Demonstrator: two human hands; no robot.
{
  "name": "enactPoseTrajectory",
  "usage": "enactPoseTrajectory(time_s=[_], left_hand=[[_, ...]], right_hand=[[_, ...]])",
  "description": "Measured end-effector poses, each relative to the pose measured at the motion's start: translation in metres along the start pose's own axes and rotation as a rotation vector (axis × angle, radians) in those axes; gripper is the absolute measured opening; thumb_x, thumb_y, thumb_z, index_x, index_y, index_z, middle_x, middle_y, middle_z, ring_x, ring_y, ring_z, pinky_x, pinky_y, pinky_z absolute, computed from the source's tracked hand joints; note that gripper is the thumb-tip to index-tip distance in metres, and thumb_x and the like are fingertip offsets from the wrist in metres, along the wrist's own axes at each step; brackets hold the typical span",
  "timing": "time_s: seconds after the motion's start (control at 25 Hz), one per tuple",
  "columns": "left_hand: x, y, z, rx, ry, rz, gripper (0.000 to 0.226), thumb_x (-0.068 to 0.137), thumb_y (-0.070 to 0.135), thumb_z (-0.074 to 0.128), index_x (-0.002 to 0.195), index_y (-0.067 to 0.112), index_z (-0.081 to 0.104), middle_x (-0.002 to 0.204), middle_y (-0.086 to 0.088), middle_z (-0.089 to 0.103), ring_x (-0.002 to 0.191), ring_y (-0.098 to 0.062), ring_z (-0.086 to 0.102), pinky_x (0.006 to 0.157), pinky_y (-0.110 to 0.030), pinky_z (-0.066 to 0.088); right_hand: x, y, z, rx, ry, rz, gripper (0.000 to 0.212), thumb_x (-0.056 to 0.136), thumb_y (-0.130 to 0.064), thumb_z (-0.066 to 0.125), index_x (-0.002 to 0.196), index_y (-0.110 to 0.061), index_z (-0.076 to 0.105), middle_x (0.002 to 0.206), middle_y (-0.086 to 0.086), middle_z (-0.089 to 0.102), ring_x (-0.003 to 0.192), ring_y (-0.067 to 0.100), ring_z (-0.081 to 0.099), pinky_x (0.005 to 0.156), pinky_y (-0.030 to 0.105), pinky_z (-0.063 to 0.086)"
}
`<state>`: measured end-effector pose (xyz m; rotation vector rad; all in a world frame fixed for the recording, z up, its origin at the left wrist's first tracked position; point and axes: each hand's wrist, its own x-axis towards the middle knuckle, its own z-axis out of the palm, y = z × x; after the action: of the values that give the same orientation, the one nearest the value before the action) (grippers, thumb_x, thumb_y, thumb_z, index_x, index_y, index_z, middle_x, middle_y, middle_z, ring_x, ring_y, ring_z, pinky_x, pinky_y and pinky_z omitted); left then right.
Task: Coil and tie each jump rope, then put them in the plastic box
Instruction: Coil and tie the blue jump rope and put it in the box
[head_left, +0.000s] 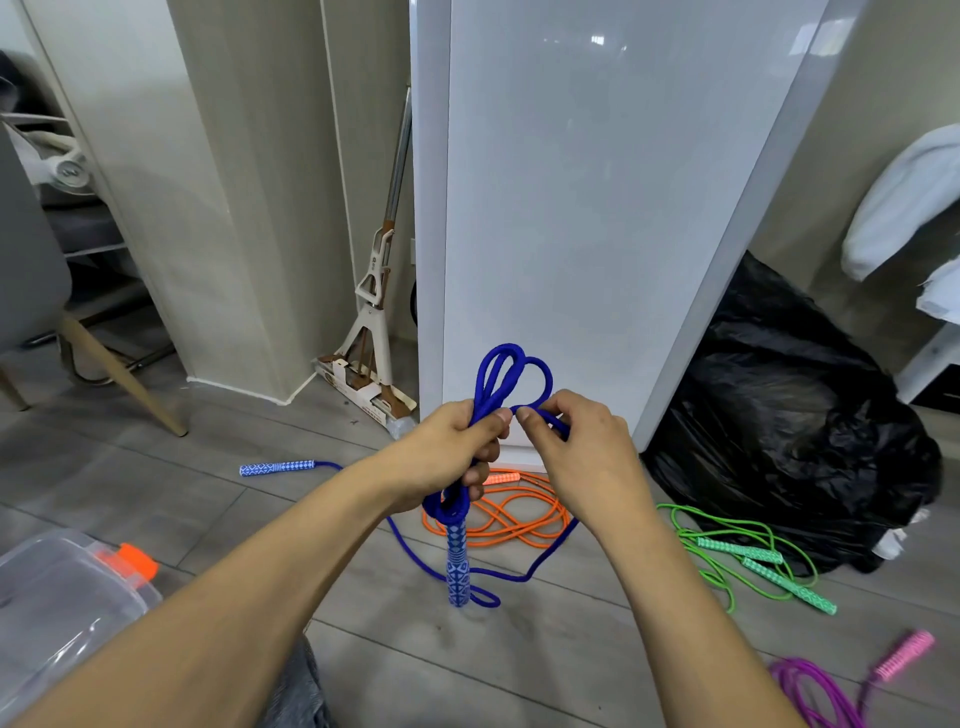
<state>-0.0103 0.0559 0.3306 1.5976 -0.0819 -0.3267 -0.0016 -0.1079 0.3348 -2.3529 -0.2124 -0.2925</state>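
Grey floor boards (519, 670) are seen below; the blue jump rope (511, 382) is gripped by the left hand (452, 452) and pinched by the right hand (576, 441).

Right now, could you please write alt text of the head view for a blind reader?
A person's left hand grips a bundle of blue jump rope loops while the right hand pinches a strand beside it. An orange rope, a green rope and a purple rope lie loose on the floor; a clear plastic box sits lower left.
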Motion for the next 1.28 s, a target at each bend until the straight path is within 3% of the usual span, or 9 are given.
enactPoseTrajectory(time_s=[0.12,0.28,0.48,0.56,0.64,0.76,1.0,1.08,1.28], left_hand=[[0.002,0.003,-0.006,-0.033,0.039,0.047,0.021,0.104,0.028,0.047,0.090,0.012,0.048,0.062,0.003,0.037,0.047,-0.011,0.035,0.047,-0.026,0.042],[0.012,0.003,-0.019,-0.251,0.378,0.106,0.025,0.105,0.025,0.044,0.083,0.013,0.047,0.058,0.002,0.037,0.040,-0.010,0.035,0.043,-0.025,0.041],[0.015,0.007,-0.044,-0.441,0.699,0.131,0.028,0.107,0.022,0.039,0.082,0.011,0.044,0.058,0.000,0.035,0.036,-0.009,0.034,0.040,-0.021,0.041],[0.014,0.007,-0.051,-0.473,0.758,0.116,0.027,0.107,0.022,0.038,0.084,0.011,0.045,0.058,0.000,0.036,0.035,-0.009,0.035,0.041,-0.022,0.042],[0.014,0.007,-0.050,-0.508,0.730,0.071,0.027,0.107,0.020,0.038,0.083,0.011,0.045,0.058,-0.001,0.038,0.037,-0.011,0.038,0.043,-0.024,0.043],[0.011,0.011,-0.033,-0.575,0.559,0.005,0.016,0.104,0.015,0.038,0.090,0.010,0.047,0.062,-0.003,0.045,0.044,-0.015,0.044,0.048,-0.027,0.046],[0.004,0.011,-0.002,-0.437,0.381,0.018,0.014,0.106,0.015,0.039,0.105,0.004,0.048,0.087,-0.015,0.072,0.063,-0.025,0.068,0.059,-0.038,0.061],[0.004,0.009,0.004,-0.409,0.377,0.011,0.014,0.105,0.015,0.041,0.104,0.005,0.051,0.086,-0.012,0.073,0.066,-0.023,0.071,0.058,-0.036,0.060],[0.009,-0.003,0.014,-0.246,0.408,-0.001,0.017,0.102,0.018,0.050,0.105,0.006,0.061,0.080,-0.005,0.066,0.069,-0.012,0.065,0.058,-0.023,0.052]], right_hand=[[0.002,0.004,-0.006,-0.020,-0.085,-0.027,0.021,0.100,-0.040,0.053,0.094,-0.023,0.065,0.071,-0.010,0.058,0.065,0.007,0.053,0.055,0.024,0.037],[0.009,0.017,-0.013,-0.002,-0.214,0.064,0.023,0.103,-0.036,0.045,0.101,-0.021,0.063,0.081,-0.003,0.062,0.067,0.011,0.055,0.059,0.027,0.042],[0.012,0.039,-0.024,-0.129,-0.454,0.245,0.036,0.102,-0.037,0.047,0.079,-0.018,0.067,0.071,0.001,0.062,0.065,0.020,0.058,0.067,0.033,0.049],[0.015,0.040,-0.030,-0.190,-0.406,0.231,0.035,0.102,-0.036,0.046,0.078,-0.019,0.066,0.070,-0.002,0.060,0.064,0.018,0.055,0.064,0.030,0.044],[0.017,0.034,-0.030,-0.159,-0.190,0.150,0.031,0.103,-0.032,0.045,0.080,-0.021,0.063,0.067,-0.008,0.055,0.066,0.019,0.051,0.064,0.030,0.038],[0.013,0.014,-0.019,0.158,0.070,0.078,0.029,0.104,-0.028,0.043,0.081,-0.017,0.058,0.060,-0.008,0.051,0.058,0.017,0.046,0.061,0.031,0.036],[-0.005,-0.016,0.016,0.140,-0.043,-0.004,0.028,0.105,-0.033,0.038,0.085,-0.021,0.054,0.075,-0.008,0.064,0.066,0.015,0.057,0.058,0.032,0.041],[-0.008,-0.018,0.023,0.144,-0.096,-0.004,0.028,0.105,-0.034,0.037,0.082,-0.027,0.051,0.088,-0.011,0.070,0.076,0.014,0.064,0.063,0.031,0.047],[-0.013,-0.014,0.028,-0.045,-0.206,-0.075,0.025,0.106,-0.035,0.033,0.090,-0.024,0.049,0.079,0.001,0.064,0.076,0.029,0.056,0.064,0.041,0.043]])
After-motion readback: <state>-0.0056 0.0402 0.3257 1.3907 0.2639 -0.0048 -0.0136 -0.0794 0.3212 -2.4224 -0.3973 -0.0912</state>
